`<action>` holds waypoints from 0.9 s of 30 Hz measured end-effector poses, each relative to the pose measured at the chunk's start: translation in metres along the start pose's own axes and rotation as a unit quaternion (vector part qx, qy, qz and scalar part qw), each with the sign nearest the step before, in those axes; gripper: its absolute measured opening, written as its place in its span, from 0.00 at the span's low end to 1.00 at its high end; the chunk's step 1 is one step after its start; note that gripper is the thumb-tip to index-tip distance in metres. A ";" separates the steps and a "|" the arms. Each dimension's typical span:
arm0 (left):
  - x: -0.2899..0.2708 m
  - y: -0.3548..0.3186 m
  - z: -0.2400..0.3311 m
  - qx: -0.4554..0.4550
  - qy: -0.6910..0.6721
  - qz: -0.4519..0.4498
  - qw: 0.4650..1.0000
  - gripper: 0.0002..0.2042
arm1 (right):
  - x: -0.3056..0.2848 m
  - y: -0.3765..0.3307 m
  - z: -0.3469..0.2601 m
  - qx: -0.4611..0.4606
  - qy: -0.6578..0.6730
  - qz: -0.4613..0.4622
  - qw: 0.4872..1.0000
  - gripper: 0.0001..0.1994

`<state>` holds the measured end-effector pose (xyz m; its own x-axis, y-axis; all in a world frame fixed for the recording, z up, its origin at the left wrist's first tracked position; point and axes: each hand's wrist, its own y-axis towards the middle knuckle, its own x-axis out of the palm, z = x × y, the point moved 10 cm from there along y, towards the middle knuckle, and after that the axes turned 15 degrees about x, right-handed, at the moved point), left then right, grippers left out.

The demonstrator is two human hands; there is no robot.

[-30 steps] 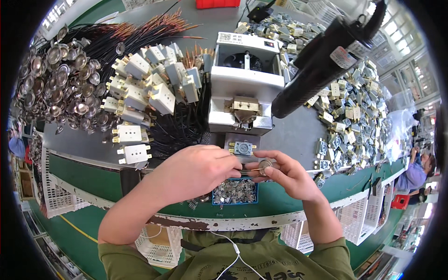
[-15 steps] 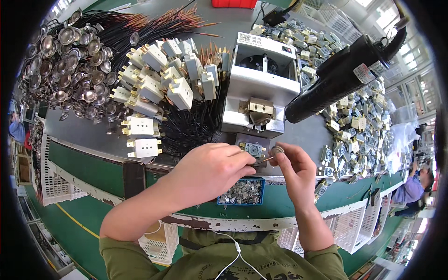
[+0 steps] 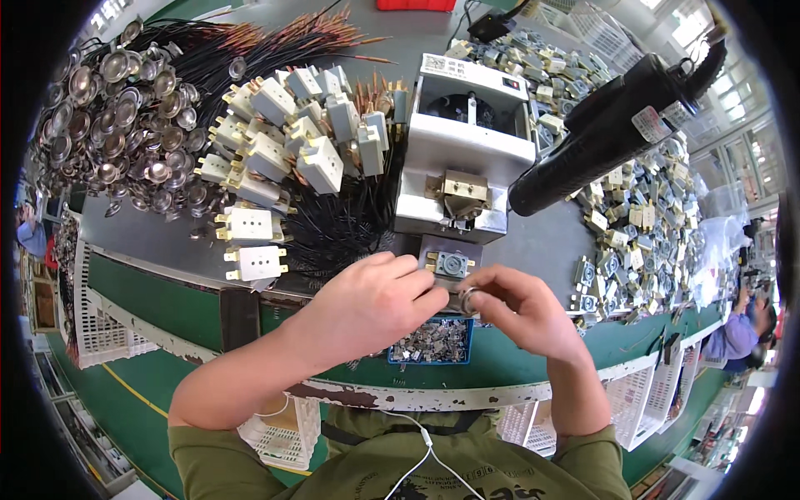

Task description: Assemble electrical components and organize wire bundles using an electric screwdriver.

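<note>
My right hand point(image 3: 529, 310) pinches a small round metal cap point(image 3: 467, 300) between thumb and fingers, just past the near edge of the bench. Close beside it on the left, my left hand point(image 3: 375, 300) is closed with bent fingers; whatever it holds is hidden behind them. Just beyond both hands, a grey switch body point(image 3: 452, 264) with brass side tabs rests on a small plate in front of the silver bench machine point(image 3: 454, 150). Below the fingers sits a blue tray point(image 3: 468, 340) of small metal pieces.
Boxy white-and-grey switches point(image 3: 322, 165) with black wires are piled left of the machine. Farther left lies a heap of round metal caps point(image 3: 108, 125). A black tube point(image 3: 583, 137) slants in from the right, over more switches point(image 3: 633, 217). White baskets point(image 3: 283, 433) stand below the bench.
My right hand has come left and slightly down with the metal cap, nearer my left hand. The thin wire seen between the hands is out of sight.
</note>
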<state>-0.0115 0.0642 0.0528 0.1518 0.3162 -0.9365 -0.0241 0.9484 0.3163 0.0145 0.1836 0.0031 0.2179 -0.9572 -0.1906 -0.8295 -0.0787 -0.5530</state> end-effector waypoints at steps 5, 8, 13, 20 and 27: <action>-0.005 0.003 -0.001 -0.015 -0.049 0.040 0.998 0.08 | -0.003 -0.024 0.005 -0.085 0.028 0.096 0.991 0.21; 0.000 0.002 -0.004 -0.034 -0.042 0.041 0.998 0.12 | 0.003 -0.033 -0.003 -0.112 -0.040 0.154 0.981 0.20; 0.011 0.004 0.003 -0.001 0.013 0.021 1.000 0.14 | 0.014 -0.013 -0.019 -0.128 -0.156 0.010 0.979 0.16; 0.010 0.003 0.000 -0.032 -0.039 0.002 0.999 0.15 | -0.018 -0.025 -0.014 -0.180 -0.107 0.160 0.965 0.15; 0.013 0.005 0.008 0.004 -0.147 -0.044 0.988 0.19 | -0.008 -0.016 0.004 -0.193 -0.301 0.300 0.884 0.36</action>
<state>-0.0020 0.0726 0.0433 0.4328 0.2101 -0.8767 0.0093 0.9714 0.2373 0.0276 0.1939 0.0105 -0.1836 -0.5465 -0.8171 -0.9769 0.1938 0.0899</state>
